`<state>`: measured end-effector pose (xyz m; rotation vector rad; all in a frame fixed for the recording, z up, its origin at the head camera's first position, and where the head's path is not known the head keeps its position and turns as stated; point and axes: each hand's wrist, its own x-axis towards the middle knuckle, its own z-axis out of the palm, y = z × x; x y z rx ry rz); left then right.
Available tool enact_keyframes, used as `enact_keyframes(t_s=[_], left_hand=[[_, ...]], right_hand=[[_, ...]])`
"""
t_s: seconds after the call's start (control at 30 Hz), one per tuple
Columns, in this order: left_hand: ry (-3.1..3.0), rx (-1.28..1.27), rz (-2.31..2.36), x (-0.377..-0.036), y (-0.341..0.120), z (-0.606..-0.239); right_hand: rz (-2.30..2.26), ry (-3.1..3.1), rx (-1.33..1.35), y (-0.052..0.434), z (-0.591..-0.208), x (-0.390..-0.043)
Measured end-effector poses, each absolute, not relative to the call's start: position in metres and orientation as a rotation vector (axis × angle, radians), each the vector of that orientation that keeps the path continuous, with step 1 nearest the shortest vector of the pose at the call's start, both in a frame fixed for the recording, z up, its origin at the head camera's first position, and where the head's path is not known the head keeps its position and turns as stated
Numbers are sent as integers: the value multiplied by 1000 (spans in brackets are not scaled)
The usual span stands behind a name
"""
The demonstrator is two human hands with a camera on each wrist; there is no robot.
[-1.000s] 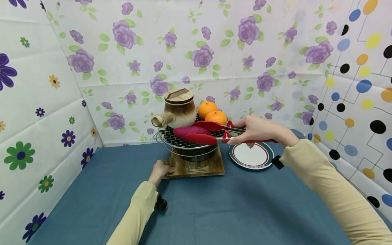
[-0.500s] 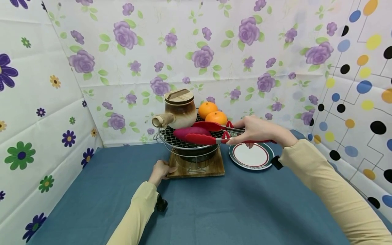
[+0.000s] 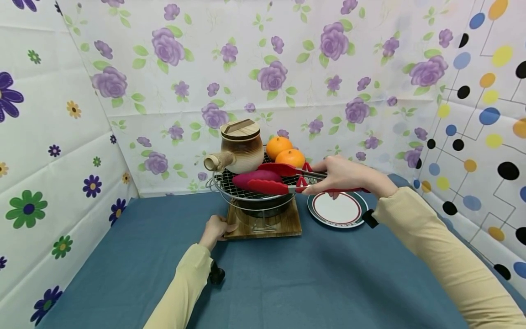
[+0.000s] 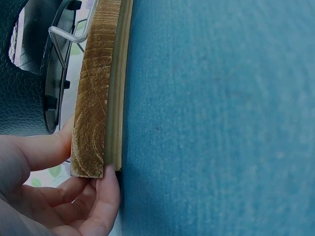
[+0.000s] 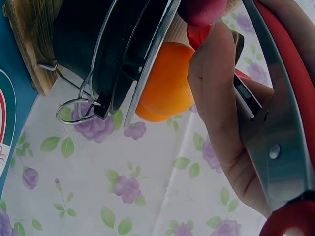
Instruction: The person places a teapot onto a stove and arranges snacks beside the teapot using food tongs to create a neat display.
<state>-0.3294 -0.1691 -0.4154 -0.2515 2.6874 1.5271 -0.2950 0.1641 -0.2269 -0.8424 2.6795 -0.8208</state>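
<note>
My right hand grips a pair of red-tipped metal tongs by the arms. Between the tongs' tips lies a magenta sweet potato, over the front of the round wire grill. In the right wrist view the sweet potato shows only at the top edge, with the steel tongs large in front. My left hand pinches the front left corner of the wooden board under the black stove; in the left wrist view its thumb lies on top of the board and the fingers reach underneath.
On the grill, a brown-and-cream lidded pot stands at the left, its handle pointing front left. Two oranges sit behind the tongs. A white plate with a dark green rim rests on the blue cloth to the right. Patterned sheets surround the table.
My right hand and the tongs have edged very slightly left around the sweet potato. The left hand stays on the board's corner.
</note>
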Motion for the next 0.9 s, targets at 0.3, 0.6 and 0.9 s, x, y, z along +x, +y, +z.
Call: enact_keyframes(t_s=[0.3, 0.6, 0.9], left_hand=[[2676, -254, 1543, -332, -170, -418], [2660, -233, 1572, -330, -170, -417], [2654, -239, 1581, -330, -170, -417]], right_hand=[[-807, 2697, -825, 164, -228, -295], [-792, 2726, -827, 164, -229, -294], [-738, 2788, -875, 164, -228, -294]])
